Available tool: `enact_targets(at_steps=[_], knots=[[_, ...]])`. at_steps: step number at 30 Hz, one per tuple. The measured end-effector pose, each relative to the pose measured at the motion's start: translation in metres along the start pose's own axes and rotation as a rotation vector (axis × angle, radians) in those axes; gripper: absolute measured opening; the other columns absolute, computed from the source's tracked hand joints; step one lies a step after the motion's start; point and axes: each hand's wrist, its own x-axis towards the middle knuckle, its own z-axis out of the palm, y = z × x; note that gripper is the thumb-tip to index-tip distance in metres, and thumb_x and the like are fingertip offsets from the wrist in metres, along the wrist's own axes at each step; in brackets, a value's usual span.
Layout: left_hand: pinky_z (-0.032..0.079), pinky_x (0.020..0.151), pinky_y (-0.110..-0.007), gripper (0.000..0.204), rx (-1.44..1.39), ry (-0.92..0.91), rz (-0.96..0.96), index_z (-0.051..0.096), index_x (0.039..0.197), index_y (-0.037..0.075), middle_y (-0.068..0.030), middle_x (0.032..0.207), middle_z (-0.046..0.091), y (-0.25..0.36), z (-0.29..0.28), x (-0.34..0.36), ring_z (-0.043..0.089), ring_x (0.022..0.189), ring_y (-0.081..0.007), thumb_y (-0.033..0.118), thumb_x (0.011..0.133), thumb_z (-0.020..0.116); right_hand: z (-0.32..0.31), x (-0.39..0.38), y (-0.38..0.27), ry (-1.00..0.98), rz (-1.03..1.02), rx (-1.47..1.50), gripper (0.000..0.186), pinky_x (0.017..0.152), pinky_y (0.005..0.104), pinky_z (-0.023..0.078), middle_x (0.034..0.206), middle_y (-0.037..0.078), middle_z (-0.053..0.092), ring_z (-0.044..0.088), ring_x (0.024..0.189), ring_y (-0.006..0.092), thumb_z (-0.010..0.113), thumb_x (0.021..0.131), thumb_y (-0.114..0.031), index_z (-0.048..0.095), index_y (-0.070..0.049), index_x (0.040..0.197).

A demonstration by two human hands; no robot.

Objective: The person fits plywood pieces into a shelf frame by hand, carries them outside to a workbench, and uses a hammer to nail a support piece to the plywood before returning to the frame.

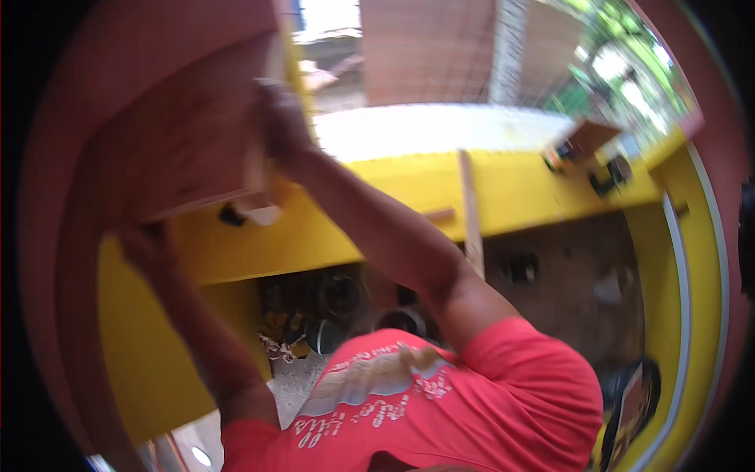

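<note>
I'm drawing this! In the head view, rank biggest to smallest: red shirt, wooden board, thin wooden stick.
1. red shirt
2. wooden board, a close call, since both are near the camera
3. thin wooden stick, clearly smallest

A yellow counter (409,185) ran across the view, its pale top (440,130) bright in daylight. Near its right end stood a small wooden block (586,140) with dark objects (609,177) just beside it, too blurred to tell apart. A thin wooden strip (470,212) leaned against the yellow front.
</note>
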Motion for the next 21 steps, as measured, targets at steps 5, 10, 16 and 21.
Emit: enact_targets(at_steps=[5, 10, 16, 21], knots=[[0.047, 0.096, -0.041, 0.054, 0.35, -0.055, 0.098, 0.052, 0.126, -0.007, -0.0286, 0.124, 0.059, -0.011, -0.025, 0.005, 0.06, 0.112, -0.0387, 0.02, 0.084, 0.071, -0.109, -0.074, -0.01, -0.132, 0.014, -0.726, 0.076, 0.092, 0.0402, 0.049, 0.127, 0.027, 0.057, 0.06, 0.109, 0.0321, 0.055, 0.091, -0.056, 0.046, 0.005, 0.136], [0.049, 0.093, -0.042, 0.044, 0.212, -0.066, 0.045, 0.058, 0.12, -0.007, -0.0267, 0.121, 0.062, -0.032, -0.013, 0.013, 0.062, 0.111, -0.0381, 0.014, 0.084, 0.069, -0.394, -0.225, 0.06, 0.569, 0.284, -1.911, 0.092, 0.099, 0.0534, 0.04, 0.128, 0.019, 0.053, 0.048, 0.119, 0.0383, 0.078, 0.069, -0.054, 0.045, -0.004, 0.139], [0.054, 0.082, -0.042, 0.035, 0.232, -0.105, 0.237, 0.061, 0.11, -0.007, -0.0265, 0.107, 0.065, -0.032, -0.017, 0.036, 0.066, 0.09, -0.0401, 0.013, 0.084, 0.07, -0.575, -0.313, 0.038, 0.78, 0.939, -1.042, 0.072, 0.094, 0.0518, 0.045, 0.122, 0.019, 0.06, 0.058, 0.112, 0.0353, 0.063, 0.081, -0.058, 0.053, -0.008, 0.132], [0.056, 0.081, -0.037, 0.018, 0.585, -0.158, 0.666, 0.067, 0.101, -0.005, -0.0215, 0.108, 0.068, -0.037, -0.035, 0.039, 0.067, 0.094, -0.0371, 0.005, 0.086, 0.069, -0.535, -0.307, 0.035, 0.912, 0.966, -0.433, 0.063, 0.091, 0.0534, 0.048, 0.114, 0.018, 0.066, 0.063, 0.103, 0.0333, 0.044, 0.092, -0.06, 0.062, -0.007, 0.122]])
